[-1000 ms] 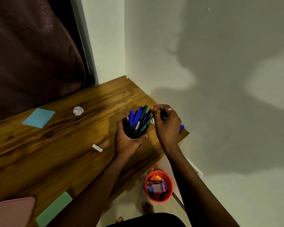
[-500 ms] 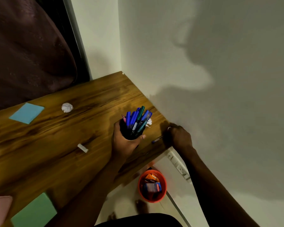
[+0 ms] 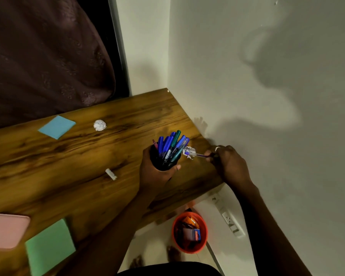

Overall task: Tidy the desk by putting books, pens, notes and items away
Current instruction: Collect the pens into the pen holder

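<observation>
My left hand (image 3: 157, 174) grips a black pen holder (image 3: 163, 162) packed with several blue and green pens (image 3: 172, 145), held just above the wooden desk (image 3: 68, 166) near its right end. My right hand (image 3: 227, 162) is at the desk's right edge by the wall and pinches a blue pen (image 3: 200, 155) that points left toward the holder. A small crumpled paper scrap (image 3: 189, 151) lies between the holder and that pen.
On the desk lie a blue sticky pad (image 3: 57, 126), a crumpled paper ball (image 3: 99, 125), a short white stick (image 3: 111, 174), a green sticky pad (image 3: 50, 246) and a pink case (image 3: 6, 230). An orange bin (image 3: 189, 232) and a power strip (image 3: 229, 218) sit below.
My right hand left the holder, dropped to the desk's right edge and picked up a blue pen, which it now lifts toward the holder. The left hand kept holding the holder.
</observation>
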